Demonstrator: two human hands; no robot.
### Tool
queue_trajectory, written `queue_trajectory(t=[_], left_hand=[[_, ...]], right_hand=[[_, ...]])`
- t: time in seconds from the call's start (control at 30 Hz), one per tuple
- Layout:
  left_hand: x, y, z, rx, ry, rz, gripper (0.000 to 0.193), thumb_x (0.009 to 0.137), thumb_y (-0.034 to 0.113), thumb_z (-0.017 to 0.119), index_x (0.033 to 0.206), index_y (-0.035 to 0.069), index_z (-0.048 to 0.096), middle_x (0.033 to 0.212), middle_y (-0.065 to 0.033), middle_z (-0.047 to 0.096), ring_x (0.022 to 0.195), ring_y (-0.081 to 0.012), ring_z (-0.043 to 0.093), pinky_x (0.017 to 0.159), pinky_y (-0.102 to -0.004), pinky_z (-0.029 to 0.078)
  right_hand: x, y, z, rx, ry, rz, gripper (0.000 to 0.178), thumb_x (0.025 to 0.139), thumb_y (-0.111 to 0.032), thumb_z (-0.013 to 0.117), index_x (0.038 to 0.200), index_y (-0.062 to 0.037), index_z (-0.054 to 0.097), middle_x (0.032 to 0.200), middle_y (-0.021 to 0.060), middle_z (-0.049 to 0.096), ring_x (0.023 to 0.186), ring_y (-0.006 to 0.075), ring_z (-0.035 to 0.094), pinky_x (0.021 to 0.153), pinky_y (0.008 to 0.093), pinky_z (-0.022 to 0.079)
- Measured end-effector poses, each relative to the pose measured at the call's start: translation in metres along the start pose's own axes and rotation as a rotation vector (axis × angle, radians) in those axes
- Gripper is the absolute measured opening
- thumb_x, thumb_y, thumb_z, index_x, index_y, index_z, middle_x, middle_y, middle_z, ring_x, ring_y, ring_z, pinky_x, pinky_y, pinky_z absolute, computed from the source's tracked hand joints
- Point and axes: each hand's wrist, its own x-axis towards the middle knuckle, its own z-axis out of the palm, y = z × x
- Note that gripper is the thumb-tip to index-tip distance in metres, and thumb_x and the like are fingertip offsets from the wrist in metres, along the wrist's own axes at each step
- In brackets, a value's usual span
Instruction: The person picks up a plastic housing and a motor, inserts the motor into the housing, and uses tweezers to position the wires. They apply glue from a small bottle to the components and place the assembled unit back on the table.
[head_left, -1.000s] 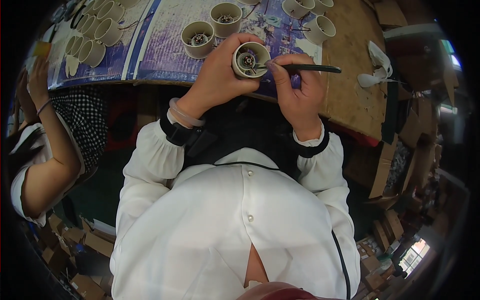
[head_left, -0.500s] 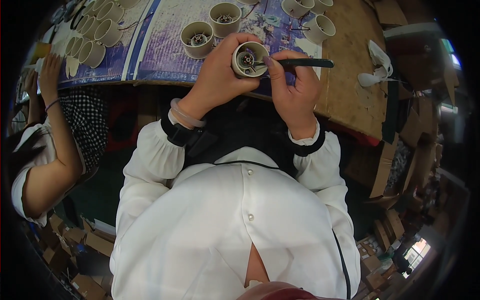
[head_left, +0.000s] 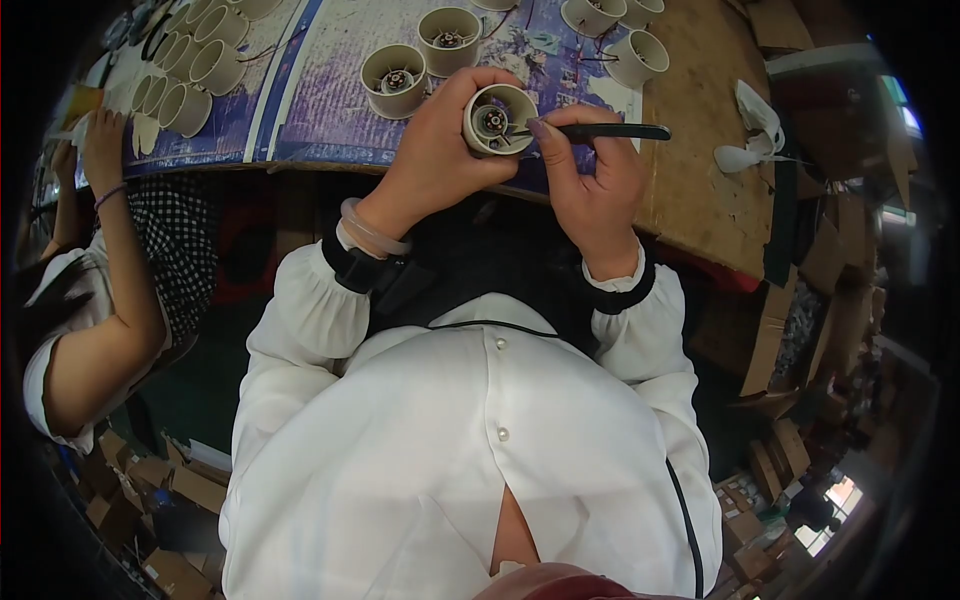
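My left hand [head_left: 440, 140] is wrapped round a cream cup-shaped plastic housing [head_left: 484, 146], its open mouth tilted up at me. Inside it sits a small round motor part [head_left: 495, 121] with copper-coloured bits. Between the thumb and fingers of my right hand [head_left: 595, 180] is a pair of black tweezers [head_left: 625, 131]. Their tip reaches into the housing beside the motor part; what it touches is too small to tell. Just beyond my left hand, two similar housings [head_left: 393, 82] stand on the table with motor parts inside.
More cream housings [head_left: 638, 58] with thin wires stand at the far right, and several others [head_left: 185, 108] at the far left. White crumpled material [head_left: 752, 130] lies near the table's [head_left: 690, 190] right edge. A co-worker's arm [head_left: 130, 270] is on the left. Cardboard boxes [head_left: 775, 340] stand at right.
My right hand and the tweezers have shifted very slightly right and down. The housing in my left hand has hardly moved. The co-worker's hand has moved a little.
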Motion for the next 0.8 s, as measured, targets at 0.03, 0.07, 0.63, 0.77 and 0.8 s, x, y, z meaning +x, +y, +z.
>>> queue_trajectory(t=[0.03, 0.07, 0.63, 0.77, 0.8], left_hand=[[-0.0001, -0.0004, 0.0000, -0.005, 0.000, -0.002, 0.055, 0.071, 0.006, 0.075, 0.120, 0.006, 0.052, 0.113, -0.0059, 0.062, 0.104, -0.0151, 0.061, 0.089, -0.0276, 0.048], [0.0000, -0.0004, 0.0000, -0.005, 0.000, -0.003, 0.055, 0.071, 0.006, 0.075, 0.120, 0.006, 0.052, 0.113, -0.0059, 0.062, 0.104, -0.0151, 0.061, 0.089, -0.0276, 0.048], [-0.0009, -0.0005, 0.0028, 0.000, 0.032, 0.043, 0.055, 0.067, 0.005, 0.076, 0.117, 0.007, 0.053, 0.111, -0.0057, 0.061, 0.102, -0.0196, 0.061, 0.087, -0.0296, 0.048], [0.0001, 0.0001, 0.0011, -0.001, 0.029, 0.052, 0.054, 0.071, 0.006, 0.077, 0.120, 0.006, 0.053, 0.111, -0.0046, 0.062, 0.102, -0.0138, 0.061, 0.087, -0.0263, 0.048], [0.0007, -0.0006, 0.0014, -0.003, 0.033, 0.060, 0.054, 0.071, 0.006, 0.077, 0.119, 0.006, 0.053, 0.111, -0.0045, 0.062, 0.102, -0.0138, 0.061, 0.087, -0.0263, 0.048]], right_hand=[[-0.0003, -0.0007, 0.0001, 0.007, 0.004, 0.006, 0.011, 0.087, -0.007, 0.071, 0.093, -0.0007, 0.064, 0.085, 0.0060, 0.063, 0.073, 0.0131, 0.058, 0.066, 0.0234, 0.046], [-0.0005, -0.0014, 0.0003, 0.014, 0.007, 0.013, 0.011, 0.086, -0.006, 0.071, 0.093, -0.0007, 0.064, 0.085, 0.0060, 0.063, 0.073, 0.0132, 0.058, 0.066, 0.0234, 0.046], [-0.0012, -0.0018, 0.0038, -0.015, 0.006, -0.059, 0.010, 0.085, -0.005, 0.071, 0.092, -0.0011, 0.064, 0.081, 0.0076, 0.063, 0.071, 0.0166, 0.059, 0.064, 0.0261, 0.046], [0.0014, -0.0032, -0.0006, -0.014, 0.064, -0.069, 0.010, 0.085, -0.004, 0.071, 0.092, -0.0011, 0.064, 0.081, 0.0077, 0.063, 0.070, 0.0167, 0.059, 0.063, 0.0260, 0.046], [0.0016, -0.0033, -0.0006, -0.015, 0.065, -0.068, 0.010, 0.085, -0.004, 0.071, 0.092, -0.0011, 0.064, 0.081, 0.0077, 0.063, 0.070, 0.0167, 0.059, 0.063, 0.0260, 0.046]])
